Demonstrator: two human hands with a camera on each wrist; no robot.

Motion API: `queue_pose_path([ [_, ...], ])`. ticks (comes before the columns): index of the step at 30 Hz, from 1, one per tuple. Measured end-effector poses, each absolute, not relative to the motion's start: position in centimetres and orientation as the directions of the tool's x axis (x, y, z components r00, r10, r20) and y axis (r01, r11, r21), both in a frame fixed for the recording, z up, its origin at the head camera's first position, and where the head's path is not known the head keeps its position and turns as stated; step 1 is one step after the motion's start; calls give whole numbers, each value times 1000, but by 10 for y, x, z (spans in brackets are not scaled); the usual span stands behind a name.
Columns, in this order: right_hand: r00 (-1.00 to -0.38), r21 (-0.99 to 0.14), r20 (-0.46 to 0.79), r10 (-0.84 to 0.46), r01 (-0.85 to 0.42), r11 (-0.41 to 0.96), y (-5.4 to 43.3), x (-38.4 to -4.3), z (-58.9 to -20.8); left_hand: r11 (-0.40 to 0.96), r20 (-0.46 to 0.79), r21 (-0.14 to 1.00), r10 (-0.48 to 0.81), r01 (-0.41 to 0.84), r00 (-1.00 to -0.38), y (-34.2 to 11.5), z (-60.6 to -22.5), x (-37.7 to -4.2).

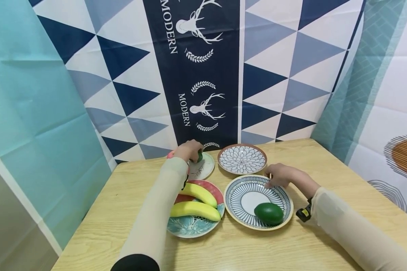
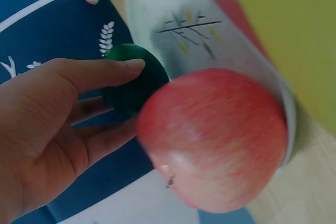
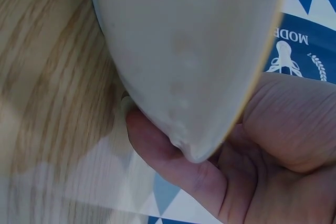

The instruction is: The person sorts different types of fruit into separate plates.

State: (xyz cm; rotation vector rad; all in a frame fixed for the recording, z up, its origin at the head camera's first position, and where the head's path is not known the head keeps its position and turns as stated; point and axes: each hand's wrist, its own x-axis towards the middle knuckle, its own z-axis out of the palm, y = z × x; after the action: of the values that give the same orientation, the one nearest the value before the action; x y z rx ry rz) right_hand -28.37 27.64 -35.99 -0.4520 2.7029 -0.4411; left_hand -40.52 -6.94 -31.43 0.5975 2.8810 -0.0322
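Note:
At the back, my left hand (image 1: pixel 188 150) pinches a dark green avocado (image 2: pixel 135 92) between thumb and fingers, over a small pale plate (image 1: pixel 207 165) with a twig pattern. Beside it a red apple (image 2: pixel 210 140) fills much of the left wrist view; my hand mostly hides it in the head view. My right hand (image 1: pixel 282 175) grips the far right rim of a blue-and-white striped plate (image 1: pixel 236 201), its underside (image 3: pixel 184 51) showing in the right wrist view. Another avocado (image 1: pixel 268 213) lies on the near right part of this plate.
Two bananas (image 1: pixel 196 209) lie on a red and teal plate (image 1: pixel 193 230), which is partly behind my left forearm. A brown-rimmed plate with a petal pattern (image 1: pixel 241 160) stands at the back, near the patterned cloth (image 1: pixel 210 75) that hangs behind the table.

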Motion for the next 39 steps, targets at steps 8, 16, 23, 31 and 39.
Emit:
queue_pose_path([
  [8, -884, -339, -282, -372, -271, 901, 280, -285, -360, 873, -200, 59, 486, 484, -851, -55, -297, -400],
  [16, -883, -372, -298, -363, -243, 896, 280, -282, -362, 765, -196, 146, 643, 627, -740, -42, -291, -383],
  [23, -884, -375, -305, -354, -231, 898, 279, -283, -365, 648, -169, 152, 761, 747, -626, -23, -281, -369],
  [31, -883, -369, -296, -365, -247, 896, 278, -284, -364, 611, -186, 162, 790, 775, -584, -7, -275, -353],
  [39, -876, -371, -306, -372, -251, 894, 274, -288, -362, 541, -178, 136, 837, 830, -517, 5, -274, -340],
])
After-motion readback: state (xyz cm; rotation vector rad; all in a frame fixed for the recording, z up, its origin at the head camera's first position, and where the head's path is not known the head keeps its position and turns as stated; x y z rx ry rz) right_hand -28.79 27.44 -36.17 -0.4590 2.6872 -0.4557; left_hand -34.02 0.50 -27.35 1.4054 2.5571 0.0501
